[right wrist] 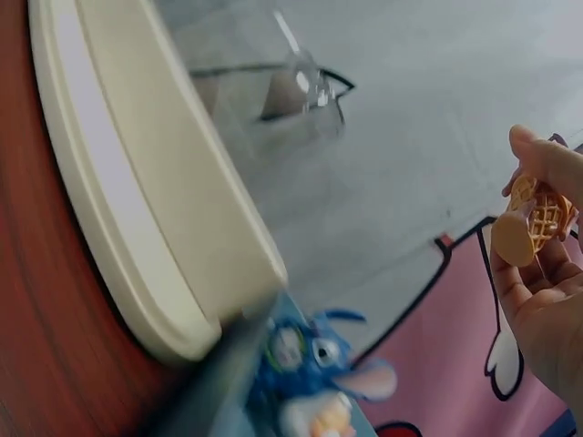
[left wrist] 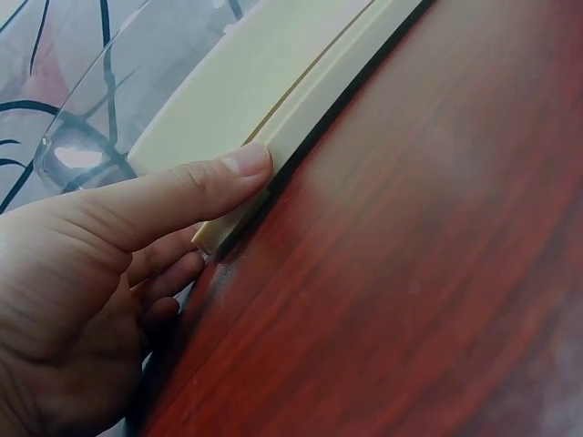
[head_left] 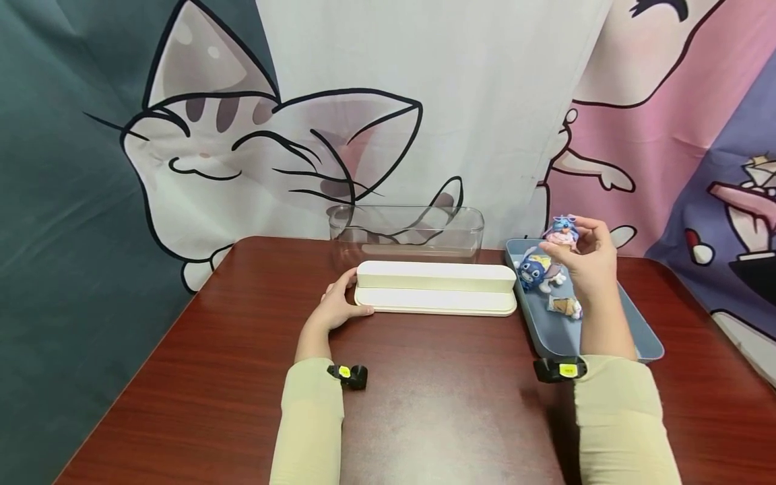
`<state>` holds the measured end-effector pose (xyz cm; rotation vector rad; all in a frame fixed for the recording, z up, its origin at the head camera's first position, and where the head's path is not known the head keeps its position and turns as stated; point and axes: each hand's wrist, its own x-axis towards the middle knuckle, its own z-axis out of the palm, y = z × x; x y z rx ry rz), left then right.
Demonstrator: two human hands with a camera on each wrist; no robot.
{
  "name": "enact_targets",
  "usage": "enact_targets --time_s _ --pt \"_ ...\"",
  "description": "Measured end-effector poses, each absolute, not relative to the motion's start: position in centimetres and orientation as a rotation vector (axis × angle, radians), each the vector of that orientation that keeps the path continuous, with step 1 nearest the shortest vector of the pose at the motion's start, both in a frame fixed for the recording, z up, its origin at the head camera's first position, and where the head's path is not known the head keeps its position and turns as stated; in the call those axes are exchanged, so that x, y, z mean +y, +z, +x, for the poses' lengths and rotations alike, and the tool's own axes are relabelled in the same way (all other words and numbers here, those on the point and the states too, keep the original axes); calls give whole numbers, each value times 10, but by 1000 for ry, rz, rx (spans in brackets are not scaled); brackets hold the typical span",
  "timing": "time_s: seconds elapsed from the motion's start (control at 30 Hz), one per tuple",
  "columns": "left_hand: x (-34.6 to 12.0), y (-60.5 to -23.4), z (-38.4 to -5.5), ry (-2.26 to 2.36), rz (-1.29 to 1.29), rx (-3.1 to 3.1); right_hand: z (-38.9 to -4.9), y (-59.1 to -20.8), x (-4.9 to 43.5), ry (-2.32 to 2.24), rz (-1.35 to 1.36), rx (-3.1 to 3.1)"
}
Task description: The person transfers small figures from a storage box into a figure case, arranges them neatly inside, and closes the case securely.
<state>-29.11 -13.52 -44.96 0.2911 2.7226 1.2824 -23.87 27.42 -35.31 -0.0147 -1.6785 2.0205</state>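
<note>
My left hand (head_left: 333, 306) holds the left end of a cream two-step display base (head_left: 436, 300) on the table. In the left wrist view, the thumb (left wrist: 246, 162) presses on its front edge while the other fingers curl at the end. Raised over a blue-grey tray (head_left: 542, 333), my right hand (head_left: 594, 259) pinches a small figurine (head_left: 562, 230) with a blue top and pink middle. The right wrist view shows its waffle-patterned underside (right wrist: 545, 218). Inside the tray lie a blue big-eared figurine (head_left: 532, 273) and a small tan-and-white piece (head_left: 565, 307).
Behind the base stands a clear plastic cover (head_left: 406, 236). A brown wooden table (head_left: 424, 384) bears everything, and a curtain with cartoon cats (head_left: 200, 148) hangs at its far edge. The tray lies close by the base's right end.
</note>
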Motion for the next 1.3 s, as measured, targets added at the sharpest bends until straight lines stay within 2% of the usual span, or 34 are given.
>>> enact_targets --time_s 0.37,0.73,1.03,1.3 --pt "-138 -450 -291 1282 318 2708 -248 -365 231 2108 -75 -1519" --pt "-140 -451 -291 1280 323 2685 -260 -377 200 2130 -57 -1644" --pt "-140 -447 -295 1308 318 2667 -271 -381 171 2164 77 -1718" --pt "-143 -451 -295 1310 321 2671 -268 -386 160 2056 58 -1868"
